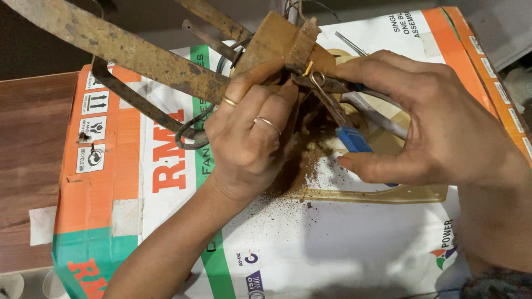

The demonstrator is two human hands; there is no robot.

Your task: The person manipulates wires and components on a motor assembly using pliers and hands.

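Your left hand [252, 130], two rings on fingers, closed on rusty brown hub [277, 44] of old fan, far centre. Your right hand [426, 124] grips blue-handled pliers [346, 124], tip at hub's underside by yellow wire [307, 68]. Rusty blade [116, 47] runs far left. Rust dust [305, 171] scattered beneath hands on printed cardboard box [360, 243]. Wooden table [27, 160] left.

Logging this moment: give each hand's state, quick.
Left hand: closed, gripping the rusty metal part.
Right hand: closed on blue-handled pliers.
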